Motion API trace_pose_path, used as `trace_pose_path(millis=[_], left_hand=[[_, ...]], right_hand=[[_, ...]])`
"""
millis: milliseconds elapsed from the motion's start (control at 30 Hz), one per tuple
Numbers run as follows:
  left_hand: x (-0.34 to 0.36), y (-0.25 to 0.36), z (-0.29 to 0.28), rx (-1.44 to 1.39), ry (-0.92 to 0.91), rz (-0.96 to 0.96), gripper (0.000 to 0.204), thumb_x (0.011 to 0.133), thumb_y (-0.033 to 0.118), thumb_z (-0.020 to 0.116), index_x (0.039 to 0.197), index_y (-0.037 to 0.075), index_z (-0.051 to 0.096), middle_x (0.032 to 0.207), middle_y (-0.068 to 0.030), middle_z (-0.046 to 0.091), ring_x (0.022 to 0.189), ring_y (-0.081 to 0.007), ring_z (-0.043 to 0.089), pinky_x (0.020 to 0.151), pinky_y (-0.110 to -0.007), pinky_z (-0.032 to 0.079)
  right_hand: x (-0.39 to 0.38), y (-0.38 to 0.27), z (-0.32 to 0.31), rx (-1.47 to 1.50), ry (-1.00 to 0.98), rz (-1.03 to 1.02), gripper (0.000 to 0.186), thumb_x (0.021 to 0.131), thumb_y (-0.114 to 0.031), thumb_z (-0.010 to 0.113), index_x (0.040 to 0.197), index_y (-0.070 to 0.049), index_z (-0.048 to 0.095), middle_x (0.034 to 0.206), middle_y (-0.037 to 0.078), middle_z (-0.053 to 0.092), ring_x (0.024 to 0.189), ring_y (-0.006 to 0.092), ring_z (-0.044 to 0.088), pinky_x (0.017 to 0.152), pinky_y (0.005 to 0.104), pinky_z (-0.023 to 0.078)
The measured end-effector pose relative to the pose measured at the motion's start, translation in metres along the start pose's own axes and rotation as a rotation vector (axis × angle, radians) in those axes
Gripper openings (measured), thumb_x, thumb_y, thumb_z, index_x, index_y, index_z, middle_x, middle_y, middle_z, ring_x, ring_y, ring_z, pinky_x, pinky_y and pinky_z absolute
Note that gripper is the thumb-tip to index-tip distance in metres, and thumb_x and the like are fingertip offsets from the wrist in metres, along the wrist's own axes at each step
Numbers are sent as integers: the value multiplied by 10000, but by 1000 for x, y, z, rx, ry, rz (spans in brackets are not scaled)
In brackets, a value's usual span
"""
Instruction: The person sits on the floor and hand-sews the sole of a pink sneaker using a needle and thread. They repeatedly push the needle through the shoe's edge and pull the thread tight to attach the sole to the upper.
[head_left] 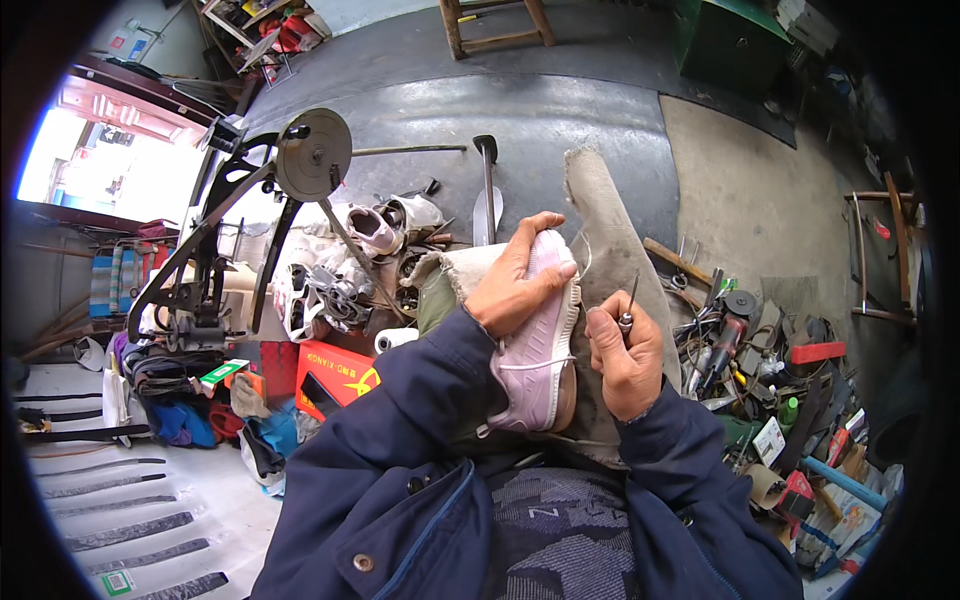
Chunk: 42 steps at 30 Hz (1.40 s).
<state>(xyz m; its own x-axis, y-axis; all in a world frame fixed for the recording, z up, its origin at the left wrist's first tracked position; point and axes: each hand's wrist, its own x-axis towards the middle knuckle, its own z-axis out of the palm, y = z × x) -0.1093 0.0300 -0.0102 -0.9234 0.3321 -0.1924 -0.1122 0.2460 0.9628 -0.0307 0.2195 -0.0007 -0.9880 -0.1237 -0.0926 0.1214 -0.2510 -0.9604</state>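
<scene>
At the centre of the head view, a person in a dark blue jacket is working on a pale pink sneaker [540, 345] that is lying on a strip of coarse beige cloth [610, 230] draped over the lap. The left hand [515, 285] is reaching in from the lower left and clamping over the toe end of the shoe, fingers curled over the upper and thumb pressing along its near side. Just right of the shoe, the right hand [625, 360] is closing into a fist around the handle of a stitching awl [629, 303], whose thin dark needle is pointing up toward the top of the frame; hand and shoe are sitting just beside each other. The sneaker's white sole edge is facing the awl, its laces showing toward the lower middle.

In the upper left, a black hand-cranked cobbler's sewing machine [250, 220] with a round flywheel is standing beside a heap of worn shoes [345, 265]. A red cardboard box [335, 375] is resting at left of centre, below that pile. At the right edge, a jumble of hand tools [745, 350] is spreading across the concrete floor. Dark rubber sole strips [130, 530] are lying in rows at the lower left on a pale surface.
</scene>
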Motion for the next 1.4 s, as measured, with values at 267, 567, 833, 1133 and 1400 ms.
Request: trace_pose_path(millis=[267,567,833,1133,1400], left_hand=[[3,-3,7,53,8,-8,629,945,318,649,1487,101,415,1115,-91,558,1030,-176,533,948,-303,441],[4,1,2,-26,20,-15,677,942,232,700,1518,72,383,1329,-171,551,1215,-247,546,1090,-359,417],[-64,14,-17,-789,273,303,750,959,87,608,1624,40,266,1466,-204,549,1388,-324,520,1190,-457,376],[-198,20,-3,-341,403,-176,440,1075,142,547,1489,-3,506,761,11,611,546,-34,441,523,-191,333],[-230,-4,7,61,428,-224,346,1020,22,516,1336,-12,655,785,24,612,675,-41,485,635,-221,391]], right_hand=[[-12,1,-2,12,60,46,234,1071,-164,623,870,-65,556,704,-79,478,618,22,374,554,218,314],[-9,6,-3,-136,25,5,239,1085,-203,600,888,-82,540,690,-75,486,575,12,388,526,205,312],[-6,1,-4,-261,23,-93,222,1052,-144,638,886,-12,571,647,-25,498,617,46,424,551,270,362],[1,-13,-6,-601,-116,-153,146,1000,-135,670,963,-18,590,682,182,627,591,342,643,557,398,460],[2,-12,-8,-792,-93,-247,164,962,-113,706,934,-10,581,744,223,658,687,426,667,575,443,476]])
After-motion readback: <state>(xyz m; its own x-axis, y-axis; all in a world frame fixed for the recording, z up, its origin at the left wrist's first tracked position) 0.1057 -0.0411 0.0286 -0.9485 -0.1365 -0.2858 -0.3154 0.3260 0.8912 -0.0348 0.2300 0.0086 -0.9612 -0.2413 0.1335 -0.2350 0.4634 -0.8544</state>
